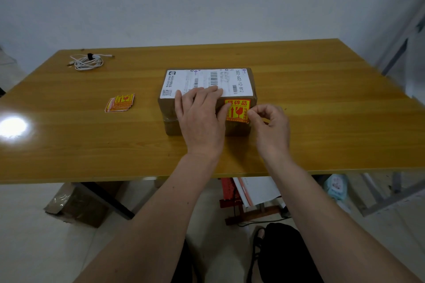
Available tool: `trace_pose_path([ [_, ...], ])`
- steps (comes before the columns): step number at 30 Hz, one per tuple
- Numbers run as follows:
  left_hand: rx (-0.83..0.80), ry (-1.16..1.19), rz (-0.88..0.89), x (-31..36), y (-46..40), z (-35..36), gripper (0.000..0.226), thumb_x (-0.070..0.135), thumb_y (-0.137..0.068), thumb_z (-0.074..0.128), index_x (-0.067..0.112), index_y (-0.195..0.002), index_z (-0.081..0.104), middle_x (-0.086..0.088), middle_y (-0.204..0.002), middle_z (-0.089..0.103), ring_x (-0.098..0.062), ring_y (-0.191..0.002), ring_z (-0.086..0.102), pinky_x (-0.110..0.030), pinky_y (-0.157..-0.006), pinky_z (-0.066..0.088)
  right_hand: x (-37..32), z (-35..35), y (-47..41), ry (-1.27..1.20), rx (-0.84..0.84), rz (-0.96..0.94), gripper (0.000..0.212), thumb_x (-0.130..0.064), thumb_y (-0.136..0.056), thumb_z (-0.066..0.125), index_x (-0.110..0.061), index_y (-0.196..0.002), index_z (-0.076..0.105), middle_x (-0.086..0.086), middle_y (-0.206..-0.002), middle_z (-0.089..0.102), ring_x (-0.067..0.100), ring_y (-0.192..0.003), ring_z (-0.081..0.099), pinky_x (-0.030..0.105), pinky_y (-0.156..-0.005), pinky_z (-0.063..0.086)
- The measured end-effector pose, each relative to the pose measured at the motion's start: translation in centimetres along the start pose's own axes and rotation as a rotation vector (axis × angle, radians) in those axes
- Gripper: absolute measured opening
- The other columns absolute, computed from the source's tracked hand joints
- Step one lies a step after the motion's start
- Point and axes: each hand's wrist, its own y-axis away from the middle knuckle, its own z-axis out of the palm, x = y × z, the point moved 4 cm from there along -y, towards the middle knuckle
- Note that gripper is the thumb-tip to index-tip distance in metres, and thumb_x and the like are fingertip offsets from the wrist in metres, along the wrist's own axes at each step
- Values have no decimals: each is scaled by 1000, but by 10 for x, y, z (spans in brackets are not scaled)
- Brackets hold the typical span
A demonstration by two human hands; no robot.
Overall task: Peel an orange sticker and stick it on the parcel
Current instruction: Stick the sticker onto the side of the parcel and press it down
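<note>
Wooden table point(322, 99); parcel point(208, 99) label point(207, 81) "502-602-12-812", orange sticker point(238, 110).

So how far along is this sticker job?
Nearly finished. An orange sticker already lies on the parcel, below its white label. The left hand lies flat on the parcel, thumb on the sticker's left edge; the right hand is at the right edge. Left: pressing it flat and letting go.

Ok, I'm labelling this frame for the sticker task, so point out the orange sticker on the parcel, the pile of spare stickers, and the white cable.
orange sticker point(238, 110), head view, its printed middle.
pile of spare stickers point(120, 102), head view, the top sticker's face.
white cable point(88, 62), head view, the coiled loops.
</note>
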Motion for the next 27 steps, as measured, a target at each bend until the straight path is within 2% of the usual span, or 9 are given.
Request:
trace_pose_path([
  [2, 0, -2, 1, 0, 0, 0, 33, 34, -82, 65, 20, -111, 64, 3, -116, 66, -21, -118, 51, -46, -116, 16, -1, 0, 1, 0, 17, -1, 6, -15, -89, 60, -11, -85, 63, 6, -105, 57, 11, -95, 53, 4, -69, 40],
  [4, 0, -5, 2, 1, 1, 0, 33, 34, -82, 65, 20, -111, 64, 3, -116, 66, -21, -118, 50, -46, -116, 15, -1, 1, 1, -4, 32, 5, 6, -15, -90, 60, -10, -86, 62, 4, -104, 56, 8, -91, 52, 2, -67, 40],
  [9, -2, -14, 20, -1, 2, 1, 34, 36, -81, 65, 20, -111, 64, 3, -116, 66, -21, -118, 50, -45, -115, 14, 0, 3, 3, 14, 89, 25, 10, -20, -89, 61, -10, -88, 63, -1, -100, 55, 10, -94, 53, 24, -85, 46],
  [12, -2, -16, 22, -1, 2, 1, 34, 36, -81, 65, 20, -111, 63, 3, -116, 65, -21, -119, 50, -46, -116, 14, 0, 4, 3, 14, 106, 31, 11, -21, -87, 64, -10, -86, 64, -1, -98, 56, 11, -94, 54, 29, -88, 46],
  [14, -6, -16, 19, 0, 2, 0, 35, 35, -81, 66, 20, -112, 63, 3, -117, 65, -20, -119, 50, -46, -116, 13, -1, 4, 2, 20, 101, 35, 12, -21, -86, 65, -10, -84, 64, 2, -100, 57, 11, -94, 53, 28, -86, 46],
  [19, -13, -18, 15, 0, 2, 0, 35, 35, -81, 66, 21, -113, 63, 3, -117, 65, -20, -120, 49, -46, -116, 14, -1, 4, 0, 28, 83, 38, 13, -21, -86, 65, -9, -85, 65, 5, -103, 59, 8, -91, 51, 14, -75, 42],
  [23, -15, -28, 26, 0, 2, 0, 35, 36, -81, 66, 21, -113, 63, 3, -118, 65, -21, -120, 49, -47, -116, 14, 1, 5, -1, 9, 105, 67, 14, -24, -83, 69, -13, -78, 63, 3, -99, 60, 15, -95, 57, 32, -86, 50],
  [25, -18, -30, 31, 0, 2, 0, 36, 35, -80, 66, 20, -113, 62, 3, -118, 64, -21, -120, 49, -48, -116, 15, 1, 3, -3, -10, 116, 93, 17, -26, -80, 72, -16, -73, 59, 3, -95, 62, 17, -92, 60, 34, -83, 52],
  [27, -26, -40, 41, -1, 3, 1, 38, 34, -79, 68, 20, -114, 62, 3, -119, 64, -22, -121, 49, -49, -116, 16, 3, -1, -4, -65, 148, 119, 21, -26, -78, 75, -16, -73, 56, 2, -87, 64, 17, -84, 62, 26, -73, 52],
])
